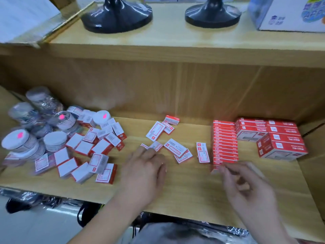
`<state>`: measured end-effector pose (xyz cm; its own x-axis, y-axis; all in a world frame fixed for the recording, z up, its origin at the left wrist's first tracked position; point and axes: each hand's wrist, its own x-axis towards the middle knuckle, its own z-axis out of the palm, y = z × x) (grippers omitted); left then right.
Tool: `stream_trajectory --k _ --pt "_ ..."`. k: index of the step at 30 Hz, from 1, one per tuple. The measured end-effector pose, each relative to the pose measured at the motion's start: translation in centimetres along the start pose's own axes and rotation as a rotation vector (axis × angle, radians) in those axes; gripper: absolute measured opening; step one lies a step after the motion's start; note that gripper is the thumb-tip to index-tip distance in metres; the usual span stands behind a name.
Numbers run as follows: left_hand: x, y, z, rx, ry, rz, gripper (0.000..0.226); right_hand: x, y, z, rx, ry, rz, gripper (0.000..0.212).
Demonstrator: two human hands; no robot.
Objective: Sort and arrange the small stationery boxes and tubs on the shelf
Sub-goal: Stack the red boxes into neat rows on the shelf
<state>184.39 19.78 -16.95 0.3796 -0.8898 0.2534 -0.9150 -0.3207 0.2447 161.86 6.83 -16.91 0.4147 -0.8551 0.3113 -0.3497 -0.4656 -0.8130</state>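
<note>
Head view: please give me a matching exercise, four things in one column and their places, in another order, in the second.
1 round tubs
2 left black base
3 lined-up row of red boxes
4 left hand

a upper shelf
b middle of lower shelf
c left end of lower shelf
d right part of lower shelf

Pairs: 1-c, 2-a, 3-d, 4-b

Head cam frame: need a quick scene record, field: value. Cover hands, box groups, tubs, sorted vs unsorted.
shelf: light wood, holds everything below
tubs: white-lidded, heaped at far left, unsorted
loose pile: small red-and-white boxes jumbled beside the tubs
scattered boxes: a few lying mid-shelf, unsorted
sorted row: red boxes packed side by side, right of centre
cartons: larger, red, stacked at far right
left hand: flat on shelf, fingertips at a scattered box
right hand: fingers curled near the row's near end; blurred, grip unclear
</note>
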Motion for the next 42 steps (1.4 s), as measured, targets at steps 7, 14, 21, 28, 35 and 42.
stream_trajectory --k 7,14,21,28,35,42 --pt "-0.3 -5.2 -0.9 0.251 -0.246 -0.032 0.023 4.0 -2.6 9.3 -0.755 -0.352 -0.238 0.027" --pt "-0.3 -6.8 -0.6 0.03 -0.153 -0.086 0.028 4.3 -3.2 11.1 -0.933 -0.32 -0.156 0.041" --pt "-0.2 -7.2 -2.4 -0.305 -0.03 -0.19 0.037 3.5 -5.8 8.8 -0.696 -0.321 -0.045 0.076" --pt "0.1 -5.4 -2.4 -0.788 -0.258 -0.283 0.039 0.0 -5.2 8.4 -0.552 -0.361 -0.035 0.059" --pt "0.9 -2.8 -2.1 -1.107 -0.417 -0.28 0.051 1.1 -6.9 7.7 0.217 -0.405 0.322 0.035" --pt "0.7 -5.1 0.3 -0.232 -0.273 0.191 0.066 1.2 -6.0 6.0 0.269 -0.041 0.394 0.017"
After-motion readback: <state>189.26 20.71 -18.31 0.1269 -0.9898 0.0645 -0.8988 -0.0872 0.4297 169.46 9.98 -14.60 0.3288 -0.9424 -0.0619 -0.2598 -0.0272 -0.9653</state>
